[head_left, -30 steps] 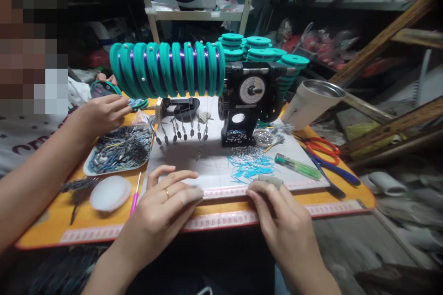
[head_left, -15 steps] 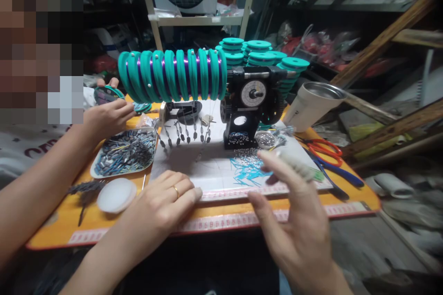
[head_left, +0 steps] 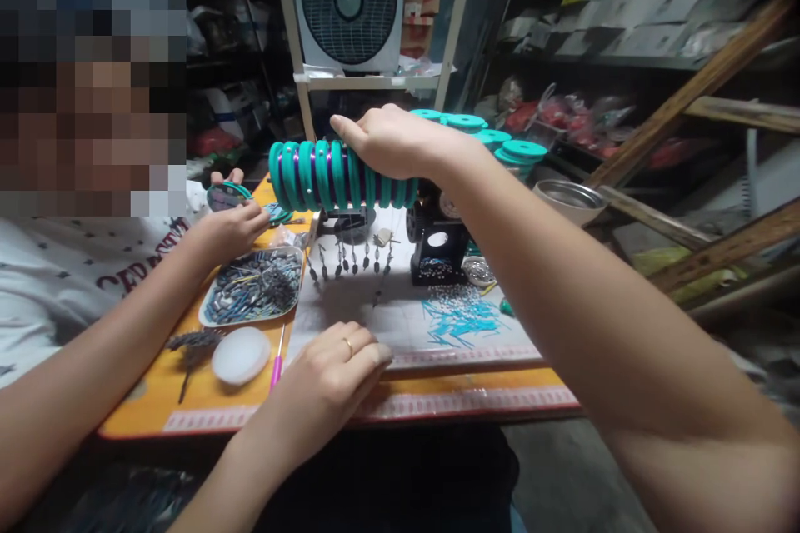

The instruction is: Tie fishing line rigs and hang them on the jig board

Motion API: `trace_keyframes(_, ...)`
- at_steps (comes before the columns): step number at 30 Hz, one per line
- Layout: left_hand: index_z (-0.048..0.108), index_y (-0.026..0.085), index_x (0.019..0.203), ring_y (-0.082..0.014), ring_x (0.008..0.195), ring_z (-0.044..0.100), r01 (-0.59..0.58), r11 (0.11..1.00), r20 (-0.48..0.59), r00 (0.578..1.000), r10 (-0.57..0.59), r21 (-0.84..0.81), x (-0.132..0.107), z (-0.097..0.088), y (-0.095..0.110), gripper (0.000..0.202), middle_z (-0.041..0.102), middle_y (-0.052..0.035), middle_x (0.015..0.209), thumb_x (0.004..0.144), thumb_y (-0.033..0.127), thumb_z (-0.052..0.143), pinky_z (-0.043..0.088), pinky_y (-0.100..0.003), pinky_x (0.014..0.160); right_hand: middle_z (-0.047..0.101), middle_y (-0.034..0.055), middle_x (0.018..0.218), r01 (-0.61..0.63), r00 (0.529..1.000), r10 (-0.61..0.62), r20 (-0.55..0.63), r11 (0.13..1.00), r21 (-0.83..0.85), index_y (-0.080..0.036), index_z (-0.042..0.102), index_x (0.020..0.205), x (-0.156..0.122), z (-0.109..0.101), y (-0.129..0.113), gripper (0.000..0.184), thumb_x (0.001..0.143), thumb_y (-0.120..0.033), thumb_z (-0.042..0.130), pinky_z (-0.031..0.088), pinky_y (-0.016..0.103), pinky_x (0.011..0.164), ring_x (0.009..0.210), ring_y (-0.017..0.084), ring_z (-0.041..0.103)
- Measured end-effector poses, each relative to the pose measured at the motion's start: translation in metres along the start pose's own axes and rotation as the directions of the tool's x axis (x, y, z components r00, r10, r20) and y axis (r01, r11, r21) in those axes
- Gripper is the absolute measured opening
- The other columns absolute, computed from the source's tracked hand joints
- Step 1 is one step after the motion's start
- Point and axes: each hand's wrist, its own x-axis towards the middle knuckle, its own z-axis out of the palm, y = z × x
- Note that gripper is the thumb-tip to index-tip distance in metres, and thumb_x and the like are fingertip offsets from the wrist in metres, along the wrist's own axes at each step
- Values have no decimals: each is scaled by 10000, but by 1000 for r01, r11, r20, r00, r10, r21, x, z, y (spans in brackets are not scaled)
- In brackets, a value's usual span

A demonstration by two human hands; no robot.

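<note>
My right hand (head_left: pixel 391 141) lies over the top of a row of green spools (head_left: pixel 306 175) wound with purple line. Its thumb points left; its other fingers are hidden behind the spools, so their grip does not show. The row sits on a black winding machine (head_left: pixel 431 254) with a dial partly covered by my forearm. Thin lines with small dark weights (head_left: pixel 354 260) hang below the row. My left hand (head_left: pixel 341 366), with a ring on it, rests at the front edge of the white board (head_left: pixel 350 316), fingers loosely bent and lying down, nothing visible in them.
To the left, a co-worker's hands (head_left: pixel 234 221) hold a green spool. Nearby stand a tray of small grey and blue parts (head_left: pixel 256 287), a white round lid (head_left: pixel 241 356) and a purple-handled tool (head_left: pixel 277 366). Blue pieces (head_left: pixel 459 321) lie on the board; a cup (head_left: pixel 568 196) stands right.
My right hand has moved from above the board's right side up and forward onto the spools. My left hand stays at the board's edge. The view has tilted upward and shifted.
</note>
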Motion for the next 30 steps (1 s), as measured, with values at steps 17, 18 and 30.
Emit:
trace_keyframes(17,628,178,1004,-74,830,567,163,960,-41,983,-177,-227,-15,13,-3,163,646,-10,876,905,67,563,460,-177,765,611,61,1280,16,931,48,-362,985,171,-160,545,1365,-83,2,-8,381,1029,-299,432,393,380,1143,1232,189,549)
trace_keyframes(18,629,177,998,-74,826,565,168,958,-47,982,-183,-231,-15,14,-3,159,644,-10,869,904,67,564,460,-177,759,628,45,1259,28,931,70,-359,965,262,-176,575,1321,-82,-2,-6,344,1036,-286,417,414,361,1130,1215,169,572)
trace_keyframes(30,621,166,968,-87,759,552,157,963,-143,971,-191,-219,-13,19,-1,140,630,-15,804,899,64,553,460,-187,689,699,36,1165,-4,942,324,-85,263,965,-227,693,1192,-125,2,-18,424,1012,-510,435,542,374,1025,1147,171,663)
